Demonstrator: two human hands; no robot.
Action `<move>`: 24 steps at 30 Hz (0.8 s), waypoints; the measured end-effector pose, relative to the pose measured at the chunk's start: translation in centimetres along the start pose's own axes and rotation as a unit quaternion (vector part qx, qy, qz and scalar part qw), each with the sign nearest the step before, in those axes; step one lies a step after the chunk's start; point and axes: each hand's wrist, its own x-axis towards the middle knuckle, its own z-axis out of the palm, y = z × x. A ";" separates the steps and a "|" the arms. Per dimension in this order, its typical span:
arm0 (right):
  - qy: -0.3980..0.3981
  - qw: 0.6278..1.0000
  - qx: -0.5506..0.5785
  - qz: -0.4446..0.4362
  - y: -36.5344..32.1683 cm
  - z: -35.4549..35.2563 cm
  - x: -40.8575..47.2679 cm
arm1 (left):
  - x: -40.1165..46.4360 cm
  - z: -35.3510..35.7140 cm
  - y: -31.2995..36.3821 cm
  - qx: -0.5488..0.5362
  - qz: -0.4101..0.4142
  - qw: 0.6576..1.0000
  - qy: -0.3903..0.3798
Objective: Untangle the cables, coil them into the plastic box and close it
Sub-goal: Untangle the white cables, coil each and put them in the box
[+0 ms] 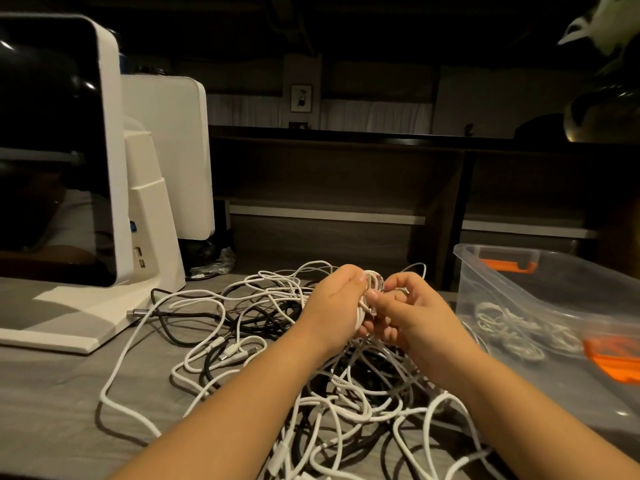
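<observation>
1. Cables [242,348], white and black, lie tangled across the grey tabletop [52,393], under both forearms.
2. Left hand [337,306] grips a small white coil [370,292] above the heap.
3. Right hand [412,313] pinches the same coil.
4. Clear plastic box [540,306], right of the tangle, holds coiled white cables; orange latches [613,362] show.
5. White monitor stand [104,306] sits left, touching stray cable loops.

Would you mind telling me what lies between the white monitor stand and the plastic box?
In the head view, the cable tangle and both hands, left and right, holding a white coil.
</observation>
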 end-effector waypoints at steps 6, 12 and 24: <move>-0.042 0.990 0.120 0.063 -0.5 -0.5 0.2 | 0.5 -0.2 -0.6 0.038 0.047 0.998 0.009; 0.002 0.993 0.112 0.047 -0.4 -0.3 0.3 | 0.4 -0.2 -0.7 0.081 0.105 0.991 0.021; -0.004 0.999 0.029 -0.024 -0.5 0.5 -0.3 | 0.2 -0.1 -0.5 0.056 0.120 0.989 0.060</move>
